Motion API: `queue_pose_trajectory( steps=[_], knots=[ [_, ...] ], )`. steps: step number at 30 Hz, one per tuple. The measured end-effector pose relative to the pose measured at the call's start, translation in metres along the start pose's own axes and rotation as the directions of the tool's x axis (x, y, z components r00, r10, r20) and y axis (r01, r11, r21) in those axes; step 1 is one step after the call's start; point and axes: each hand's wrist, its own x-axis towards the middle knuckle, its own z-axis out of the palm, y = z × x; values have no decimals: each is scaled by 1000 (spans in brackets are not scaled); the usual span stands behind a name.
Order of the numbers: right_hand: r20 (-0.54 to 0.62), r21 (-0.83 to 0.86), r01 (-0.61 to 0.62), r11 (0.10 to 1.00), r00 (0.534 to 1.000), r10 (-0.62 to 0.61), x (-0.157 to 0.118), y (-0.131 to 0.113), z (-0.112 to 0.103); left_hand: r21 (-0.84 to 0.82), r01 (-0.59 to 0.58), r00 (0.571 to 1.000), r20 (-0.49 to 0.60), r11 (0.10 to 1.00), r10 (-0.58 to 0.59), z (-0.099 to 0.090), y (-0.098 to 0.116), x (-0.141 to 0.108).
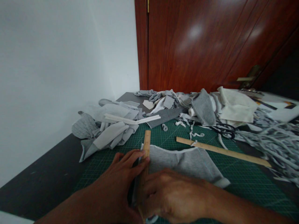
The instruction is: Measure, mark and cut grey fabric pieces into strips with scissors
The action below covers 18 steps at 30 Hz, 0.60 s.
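A grey cloth piece (187, 163) with a white upper edge lies on the green cutting mat (105, 165). Across its left side runs a wooden ruler (147, 141), pointing away from me. My left hand (119, 174) presses on the ruler, its fingertips on the wood and its fingers spread. Beside the ruler's near part, on the right, my right hand (170, 194) is closed with its fingers curled; whatever it grips is hidden beneath it.
A second wooden ruler (224, 151) lies at the right, below black-handled scissors (225, 130). Grey and white fabric (112, 133) is heaped at the left, with scraps (169, 101) at the back and tangled strips (277, 143) at the right. A white wall and door stand behind.
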Motion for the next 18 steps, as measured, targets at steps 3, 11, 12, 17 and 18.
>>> queue_pose_trajectory(
  steps=[3, 11, 12, 17, 18],
  knots=[
    [-1, -21, -15, 1000, 1000, 15, -3, -2, 4, -2, -4, 1000, -8, 1000, 4, 2, -1, 0],
    [-2, -21, -104, 994, 995, 104, -12, 0, 12, -33, 4, 998, -61, 999, -6, -2, 7, 0],
    [6, -24, -103, 994, 995, 103, -11, -2, 10, -33, 22, 998, -53, 999, -23, -2, 8, 0],
    [23, -109, -97, 989, 995, 100, -4, -11, -2, 0, 19, 999, -51, 1000, -19, -5, 10, 1],
    [15, -143, -100, 985, 995, 103, -2, -12, -3, 3, 8, 998, -55, 1000, -8, -6, 10, 2]
  ],
)
